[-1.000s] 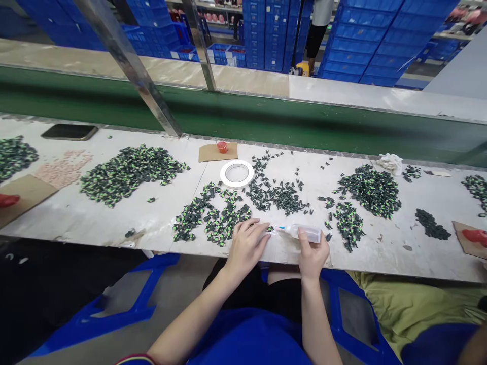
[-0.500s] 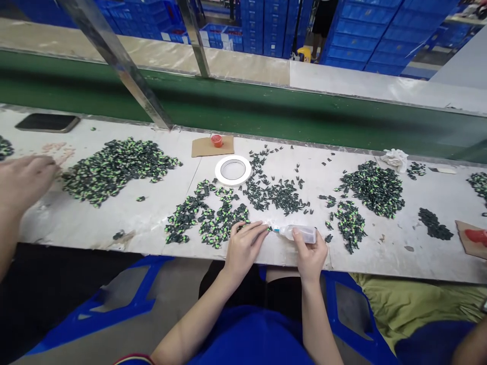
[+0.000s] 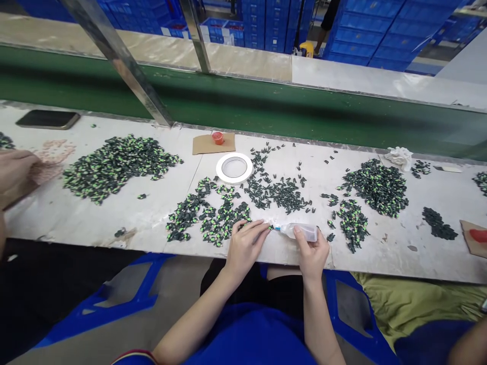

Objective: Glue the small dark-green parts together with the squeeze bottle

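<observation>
My right hand is closed around a small clear squeeze bottle lying almost level, its thin blue tip pointing left. Between the fingertips of my left hand is a small black-and-green part; the bottle's tip is right at it, though whether they touch I cannot tell. Beside my left hand spreads a heap of black-and-green parts. Farther back lie loose small black pieces, close to a white tape roll.
A red cup stands on cardboard at the back. More part piles lie left and right. A phone rests far left, near a co-worker's hand. A slanted metal post meets the table's rear edge.
The co-worker's hand at the left has pulled back toward the left edge. My own hands keep nearly the same pose, bottle tip at the part; the whole view has shifted slightly.
</observation>
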`<state>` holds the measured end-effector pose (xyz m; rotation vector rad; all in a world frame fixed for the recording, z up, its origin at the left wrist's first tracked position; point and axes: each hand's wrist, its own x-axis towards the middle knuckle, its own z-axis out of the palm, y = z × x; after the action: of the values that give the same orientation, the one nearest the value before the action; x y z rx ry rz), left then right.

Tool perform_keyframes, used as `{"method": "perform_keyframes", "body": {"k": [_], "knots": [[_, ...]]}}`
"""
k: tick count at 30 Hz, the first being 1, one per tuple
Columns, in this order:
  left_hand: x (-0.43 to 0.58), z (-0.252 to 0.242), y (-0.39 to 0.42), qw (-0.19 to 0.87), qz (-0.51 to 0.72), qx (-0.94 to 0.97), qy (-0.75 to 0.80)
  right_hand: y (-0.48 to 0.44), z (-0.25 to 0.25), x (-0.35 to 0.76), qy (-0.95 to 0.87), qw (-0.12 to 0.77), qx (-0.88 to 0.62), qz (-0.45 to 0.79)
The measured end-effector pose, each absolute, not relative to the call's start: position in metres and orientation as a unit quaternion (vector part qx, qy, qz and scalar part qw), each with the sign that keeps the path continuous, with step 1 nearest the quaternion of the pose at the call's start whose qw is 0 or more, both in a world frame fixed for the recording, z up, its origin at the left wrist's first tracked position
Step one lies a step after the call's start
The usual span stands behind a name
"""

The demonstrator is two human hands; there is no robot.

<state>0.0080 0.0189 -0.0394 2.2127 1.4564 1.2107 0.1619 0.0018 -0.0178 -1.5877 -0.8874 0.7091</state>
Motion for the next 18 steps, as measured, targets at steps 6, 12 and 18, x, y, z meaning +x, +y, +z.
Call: {"method": "perform_keyframes", "body": {"k": [6,12,18], "knots": [[0.0067,-0.0408,0.0182,0.135,0.394,0.752,0.51,0.0032,-0.0146,0.1617,-0.383,0.555,-0.677,0.295],[0.0079,-0.0399,0.0187,0.12,0.415,0.752,0.498,0.0028,-0.0152,0.1624,-0.387,0.554,-0.677,0.293],[0.0077,-0.0398,0.019,0.122,0.408,0.753,0.501,0.0024,-0.0182,0.1633,-0.374,0.557,-0.677,0.304]]}}
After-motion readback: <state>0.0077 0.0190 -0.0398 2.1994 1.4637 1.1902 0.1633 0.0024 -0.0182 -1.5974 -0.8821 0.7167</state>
